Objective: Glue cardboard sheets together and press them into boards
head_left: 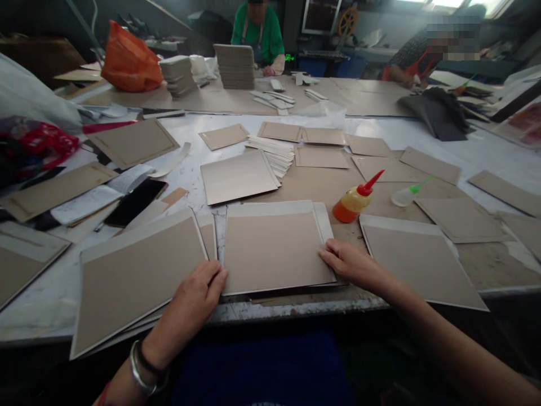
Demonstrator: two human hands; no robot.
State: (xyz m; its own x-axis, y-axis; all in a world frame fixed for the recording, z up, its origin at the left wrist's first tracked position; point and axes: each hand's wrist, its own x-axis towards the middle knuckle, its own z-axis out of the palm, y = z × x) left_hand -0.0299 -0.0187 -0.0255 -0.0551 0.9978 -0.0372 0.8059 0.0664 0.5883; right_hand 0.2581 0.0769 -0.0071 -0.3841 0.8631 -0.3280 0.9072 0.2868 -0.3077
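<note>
White tabletop (189,186): board (270,251) (brownish) between hands (196,296) (344,259).

At the table (188,180), a centre board (273,248) lies between the left hand (198,293) and right hand (342,260), flanked by a left board (135,276) and a right board (418,262). A bottle (352,203) stands behind the right hand, a second bottle (403,197) to its right. A phone (135,202) lies behind the left board; farther back, a bag (131,59) sits left of a board stack (234,69).
</note>
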